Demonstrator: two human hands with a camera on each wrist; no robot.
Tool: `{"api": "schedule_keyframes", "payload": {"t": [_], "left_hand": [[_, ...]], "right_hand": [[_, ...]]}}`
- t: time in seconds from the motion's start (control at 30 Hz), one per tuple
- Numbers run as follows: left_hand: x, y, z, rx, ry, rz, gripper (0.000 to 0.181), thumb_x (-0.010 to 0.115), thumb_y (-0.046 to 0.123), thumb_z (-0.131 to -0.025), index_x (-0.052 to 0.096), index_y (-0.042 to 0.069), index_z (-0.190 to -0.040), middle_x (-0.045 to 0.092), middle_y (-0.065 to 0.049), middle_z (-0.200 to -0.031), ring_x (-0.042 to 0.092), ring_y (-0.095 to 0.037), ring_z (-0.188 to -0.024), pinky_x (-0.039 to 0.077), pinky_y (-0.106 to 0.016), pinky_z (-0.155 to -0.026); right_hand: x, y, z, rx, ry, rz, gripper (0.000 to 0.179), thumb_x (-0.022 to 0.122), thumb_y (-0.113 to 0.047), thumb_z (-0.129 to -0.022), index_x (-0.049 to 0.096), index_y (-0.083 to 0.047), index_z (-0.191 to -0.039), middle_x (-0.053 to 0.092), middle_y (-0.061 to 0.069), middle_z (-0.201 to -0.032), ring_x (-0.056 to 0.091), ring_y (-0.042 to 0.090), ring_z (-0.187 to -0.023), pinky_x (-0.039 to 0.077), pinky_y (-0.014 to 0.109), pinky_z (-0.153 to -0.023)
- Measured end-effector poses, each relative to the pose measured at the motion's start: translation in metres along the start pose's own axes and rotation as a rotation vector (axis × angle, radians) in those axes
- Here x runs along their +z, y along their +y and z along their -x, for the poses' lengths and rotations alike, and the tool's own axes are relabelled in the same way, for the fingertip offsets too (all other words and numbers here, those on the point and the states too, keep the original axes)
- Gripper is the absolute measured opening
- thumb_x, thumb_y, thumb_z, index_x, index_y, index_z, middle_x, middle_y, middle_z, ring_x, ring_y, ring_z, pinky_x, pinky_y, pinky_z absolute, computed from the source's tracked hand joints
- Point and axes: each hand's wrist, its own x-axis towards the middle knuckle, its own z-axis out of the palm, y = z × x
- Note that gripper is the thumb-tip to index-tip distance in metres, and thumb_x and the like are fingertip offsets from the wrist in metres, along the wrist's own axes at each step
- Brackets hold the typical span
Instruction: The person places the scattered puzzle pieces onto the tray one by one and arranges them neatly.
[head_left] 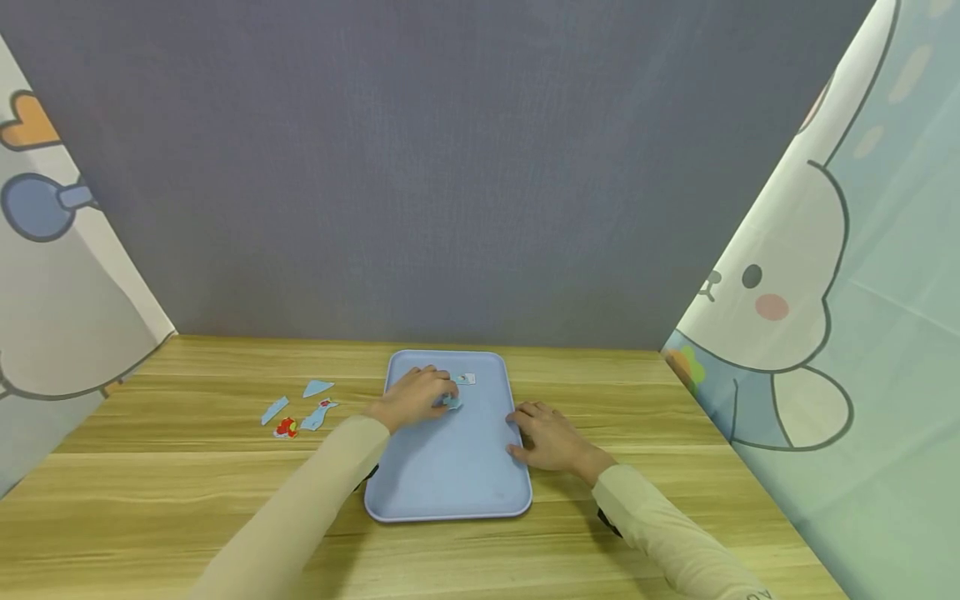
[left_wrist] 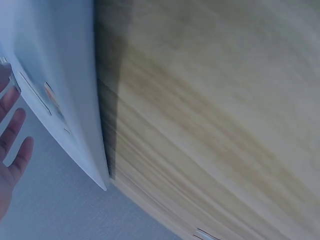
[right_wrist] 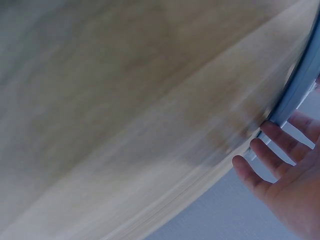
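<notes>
Over the upper part of a light blue tray (head_left: pixel 450 492), my left hand (head_left: pixel 415 397) pinches a small light blue puzzle piece (head_left: pixel 453 402) between thumb and fingers. The hand partly hides that piece. Another small piece with a printed picture (head_left: pixel 466 378) lies flat in the tray, just beyond the fingertips. My right hand (head_left: pixel 551 437) rests at the tray's right rim, its fingers relaxed and touching the edge. In the right wrist view, the fingers (right_wrist: pixel 285 142) are spread beside the blue rim.
Left of the tray on the wooden table (head_left: pixel 187 492) lie several loose pieces, among them a red one (head_left: pixel 286 427), a blue triangle (head_left: pixel 317 388), a blue strip (head_left: pixel 274 410) and a long curved one (head_left: pixel 317 415). A grey panel (head_left: pixel 420 167) stands behind the table.
</notes>
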Motion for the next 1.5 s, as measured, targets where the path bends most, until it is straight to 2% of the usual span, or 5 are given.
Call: {"api": "schedule_keyframes", "payload": {"t": [0.43, 0.7, 0.83, 1.3, 1.5], "left_hand": [[0.004, 0.003, -0.007, -0.019, -0.013, -0.015, 0.018, 0.07, 0.017, -0.078, 0.069, 0.019, -0.096, 0.064, 0.005, -0.095, 0.054, -0.019, -0.091, 0.045, -0.041, -0.08], [0.004, 0.004, -0.008, -0.053, -0.056, -0.017, 0.019, 0.07, 0.017, -0.079, 0.068, 0.017, -0.099, 0.065, 0.004, -0.1, 0.054, -0.019, -0.094, 0.044, -0.043, -0.085], [0.005, 0.004, -0.008, -0.05, -0.064, -0.026, 0.019, 0.07, 0.018, -0.079, 0.068, 0.017, -0.098, 0.065, 0.004, -0.099, 0.055, -0.019, -0.093, 0.044, -0.042, -0.084], [0.002, 0.007, 0.001, -0.048, -0.061, 0.019, 0.019, 0.069, 0.018, -0.08, 0.068, 0.016, -0.1, 0.065, 0.0, -0.103, 0.055, -0.022, -0.096, 0.044, -0.047, -0.087], [0.0, 0.005, 0.007, -0.026, -0.045, 0.002, 0.02, 0.069, 0.02, -0.08, 0.067, 0.016, -0.1, 0.065, 0.001, -0.103, 0.055, -0.022, -0.095, 0.045, -0.045, -0.083]], "right_hand": [[0.0, 0.0, 0.0, -0.006, 0.007, 0.002, 0.047, 0.059, -0.04, -0.085, 0.055, -0.012, -0.122, 0.05, 0.011, -0.13, 0.044, 0.032, -0.122, 0.039, 0.06, -0.093], [0.0, 0.0, 0.001, -0.001, 0.007, 0.001, 0.048, 0.059, -0.04, -0.085, 0.055, -0.011, -0.123, 0.049, 0.011, -0.131, 0.044, 0.032, -0.122, 0.038, 0.06, -0.093], [0.0, 0.001, 0.001, -0.006, 0.011, 0.002, 0.047, 0.059, -0.04, -0.085, 0.055, -0.011, -0.122, 0.049, 0.011, -0.131, 0.045, 0.032, -0.122, 0.039, 0.06, -0.093], [0.002, 0.001, 0.0, -0.016, 0.012, 0.005, 0.047, 0.059, -0.04, -0.085, 0.054, -0.012, -0.122, 0.05, 0.01, -0.13, 0.045, 0.032, -0.121, 0.039, 0.06, -0.092], [0.002, 0.001, 0.0, -0.017, 0.012, 0.004, 0.047, 0.059, -0.039, -0.085, 0.055, -0.011, -0.122, 0.05, 0.011, -0.13, 0.045, 0.032, -0.121, 0.039, 0.06, -0.092]]}}
